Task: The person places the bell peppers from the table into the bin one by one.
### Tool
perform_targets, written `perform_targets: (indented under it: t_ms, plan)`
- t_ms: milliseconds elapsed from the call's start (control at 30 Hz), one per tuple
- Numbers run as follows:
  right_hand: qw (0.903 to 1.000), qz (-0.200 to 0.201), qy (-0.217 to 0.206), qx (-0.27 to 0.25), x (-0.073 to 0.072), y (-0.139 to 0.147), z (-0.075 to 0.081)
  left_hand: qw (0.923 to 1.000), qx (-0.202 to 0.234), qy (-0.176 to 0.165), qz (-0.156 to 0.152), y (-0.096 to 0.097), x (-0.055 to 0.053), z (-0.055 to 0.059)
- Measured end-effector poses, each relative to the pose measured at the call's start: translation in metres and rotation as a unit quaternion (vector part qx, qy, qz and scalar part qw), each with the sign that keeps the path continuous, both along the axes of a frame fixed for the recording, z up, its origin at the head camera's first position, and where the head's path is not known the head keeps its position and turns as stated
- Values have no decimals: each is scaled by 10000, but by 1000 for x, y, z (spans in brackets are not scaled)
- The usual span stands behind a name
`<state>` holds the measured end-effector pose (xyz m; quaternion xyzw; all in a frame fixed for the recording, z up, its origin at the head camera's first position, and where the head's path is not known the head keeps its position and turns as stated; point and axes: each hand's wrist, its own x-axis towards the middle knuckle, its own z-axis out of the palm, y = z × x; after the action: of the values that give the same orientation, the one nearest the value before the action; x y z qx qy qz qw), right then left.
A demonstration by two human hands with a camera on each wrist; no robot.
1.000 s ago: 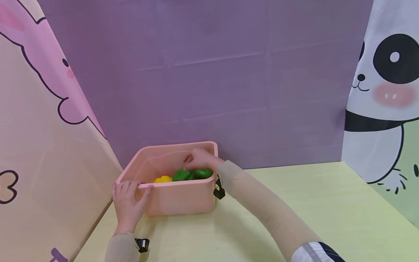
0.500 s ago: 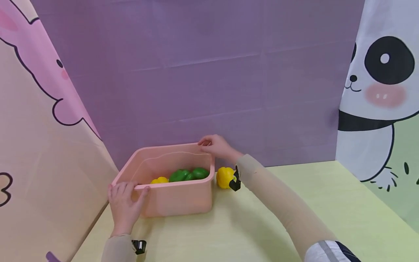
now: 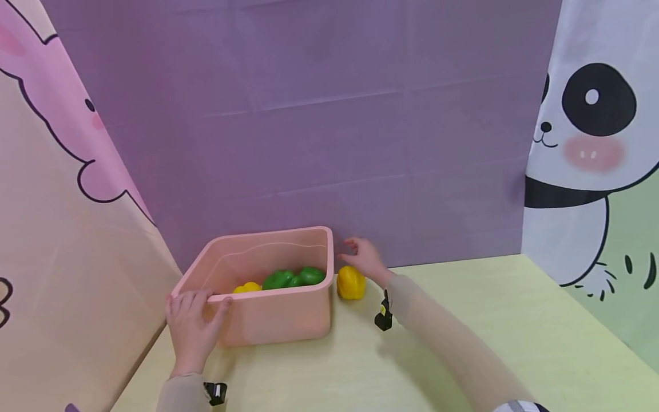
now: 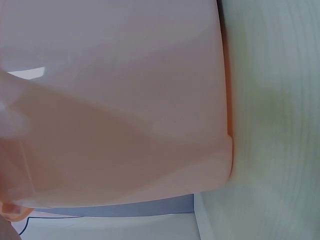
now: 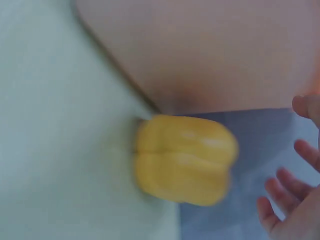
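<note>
A pink plastic bin [image 3: 270,320] stands at the back left of the table. My left hand [image 3: 193,329] grips its near-left rim, fingers over the edge and thumb along the front. Inside lie green bell peppers [image 3: 278,280] and a yellow bell pepper [image 3: 247,288], partly hidden by the front wall. Another yellow bell pepper [image 3: 351,283] rests on the table just outside the bin's right side. Just over and behind it is my right hand [image 3: 364,257], holding nothing. In the right wrist view its spread, slightly bent fingers [image 5: 287,192] are apart from that pepper [image 5: 182,160].
A purple sheet [image 3: 319,143] rises behind the bin at the table's back edge. The left side has a printed sheet [image 3: 62,240]; a panda sheet [image 3: 576,229] bounds the right. Pale wooden tabletop [image 3: 463,297] extends to the right of the bin.
My right hand has come out of the bin, passed over its back right corner, and dropped toward the outside yellow bell pepper. The left hand keeps its grip on the rim.
</note>
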<state>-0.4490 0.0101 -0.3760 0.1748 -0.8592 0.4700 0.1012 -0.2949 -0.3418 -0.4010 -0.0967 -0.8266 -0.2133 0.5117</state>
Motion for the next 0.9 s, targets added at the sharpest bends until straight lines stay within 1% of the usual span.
perform_targets:
  t_ms: [100, 200, 267, 333, 500, 600, 733, 833, 900]
  plan:
    - [9989, -434, -172, -62, 4, -6, -18, 10000, 17, -47, 8, 0, 1, 0]
    - [9962, -817, -275, -145, 8, -11, -32, 10000, 34, -87, -20, 0, 1, -1]
    - [9945, -995, -283, -139, 9, -14, -40, 10000, 35, -87, -25, 0, 1, -1]
    - [9934, -1068, -367, -217, 10, -16, -46, 10000, 36, -70, -23, 0, 1, -1]
    - [9909, -1067, -650, -495, 13, -17, -59, 10000, 13, -57, -32, 0, 1, 0]
    - [9919, -1000, -637, -451, 15, -16, -64, 10000, 0, -71, -47, 1, 2, -1]
    - [9948, -830, -491, -321, 16, -13, -65, 10000, 2, -56, -50, 1, 2, -1]
    - [9960, -688, -504, -276, 15, -12, -63, 10000, 16, -56, -30, 1, 1, 0]
    - [9973, -569, -441, -148, 15, -11, -62, 10000, 20, -55, -1, 1, 1, 0]
